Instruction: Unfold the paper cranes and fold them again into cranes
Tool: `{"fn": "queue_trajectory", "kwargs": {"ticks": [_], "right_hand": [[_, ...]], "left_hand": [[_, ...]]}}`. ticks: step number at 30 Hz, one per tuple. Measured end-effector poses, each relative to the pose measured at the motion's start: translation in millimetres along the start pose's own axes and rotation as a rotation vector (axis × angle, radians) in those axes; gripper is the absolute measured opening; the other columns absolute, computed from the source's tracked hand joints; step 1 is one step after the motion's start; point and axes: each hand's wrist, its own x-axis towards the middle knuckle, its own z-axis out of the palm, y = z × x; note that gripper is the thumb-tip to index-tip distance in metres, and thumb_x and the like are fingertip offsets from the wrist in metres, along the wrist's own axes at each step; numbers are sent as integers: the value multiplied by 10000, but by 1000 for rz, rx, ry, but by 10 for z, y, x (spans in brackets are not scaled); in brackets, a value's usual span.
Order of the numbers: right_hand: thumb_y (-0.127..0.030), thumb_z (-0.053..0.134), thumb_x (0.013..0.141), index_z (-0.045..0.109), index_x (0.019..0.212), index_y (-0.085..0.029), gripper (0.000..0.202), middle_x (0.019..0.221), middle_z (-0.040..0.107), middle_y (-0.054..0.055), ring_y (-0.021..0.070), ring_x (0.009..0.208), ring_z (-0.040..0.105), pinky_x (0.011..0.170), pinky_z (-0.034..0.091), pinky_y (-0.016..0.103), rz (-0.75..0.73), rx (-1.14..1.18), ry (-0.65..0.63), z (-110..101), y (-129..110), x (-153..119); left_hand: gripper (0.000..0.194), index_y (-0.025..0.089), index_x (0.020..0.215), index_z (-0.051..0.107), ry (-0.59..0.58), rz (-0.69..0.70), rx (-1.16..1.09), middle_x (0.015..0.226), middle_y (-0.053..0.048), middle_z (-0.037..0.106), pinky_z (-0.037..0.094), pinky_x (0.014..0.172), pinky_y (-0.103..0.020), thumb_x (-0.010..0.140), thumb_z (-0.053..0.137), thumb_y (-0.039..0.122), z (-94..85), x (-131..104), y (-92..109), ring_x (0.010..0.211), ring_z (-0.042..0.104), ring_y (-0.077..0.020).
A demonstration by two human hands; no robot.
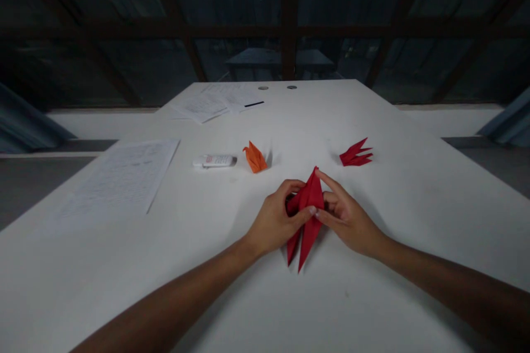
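Between my two hands is a folded red origami paper point(311, 197), with one point at the top and two long narrow points hanging towards me. My left hand point(278, 219) grips its left side, thumb pressed on the front and fingers behind a fold. On the right side, my right hand point(348, 219) pinches it with the thumb near the middle, while the index finger reaches to the top tip. Both thumbs almost meet on the paper. Past my hands stand a small orange origami bird point(255, 158) and, to the right, another red folded paper piece point(356, 153) with several spikes.
A white tube point(215, 161) lies left of the orange bird. Written sheets point(124, 174) cover part of the left side, with more papers point(202, 106) and a dark pen point(254, 104) farther back. The white table point(414, 204) ends near dark windows point(248, 5).
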Motion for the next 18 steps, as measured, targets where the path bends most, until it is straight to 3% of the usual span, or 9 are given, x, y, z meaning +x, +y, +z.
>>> {"fn": "queue_trajectory", "kwargs": {"ticks": [7, 10, 13, 18], "right_hand": [[-281, 586, 993, 465, 1500, -325, 524, 1163, 696, 46, 197, 1020, 663, 912, 516, 354, -23, -91, -33, -28, -12, 2], [-270, 578, 987, 626, 1325, -288, 341, 1000, 704, 17, 176, 868, 650, 778, 516, 302, -7, -270, 24, -28, -42, 1], [-238, 559, 982, 674, 1156, -269, 210, 875, 673, -4, 158, 723, 598, 657, 485, 280, -27, -475, 61, -6, -77, -7], [-157, 591, 918, 656, 1094, -244, 206, 1216, 572, 89, 239, 1103, 605, 974, 518, 393, -237, -779, 120, 11, -100, -16]], "left_hand": [[416, 220, 1278, 504, -32, -37, -164, 1128, -70, 715, 541, 921, -341, 885, 622, 158, -5, 13, -71, 1006, 693, -190], [454, 216, 1293, 494, -6, -55, -142, 1052, -47, 714, 535, 784, -276, 861, 536, 82, -13, 16, -64, 884, 677, -156], [480, 210, 1292, 500, 9, -73, -95, 978, -27, 713, 498, 696, -242, 839, 499, 49, -23, 24, -77, 786, 647, -135], [479, 220, 1349, 480, -10, -39, -88, 1055, -49, 723, 521, 726, -255, 889, 510, 92, -19, 17, -96, 831, 677, -146]]}}
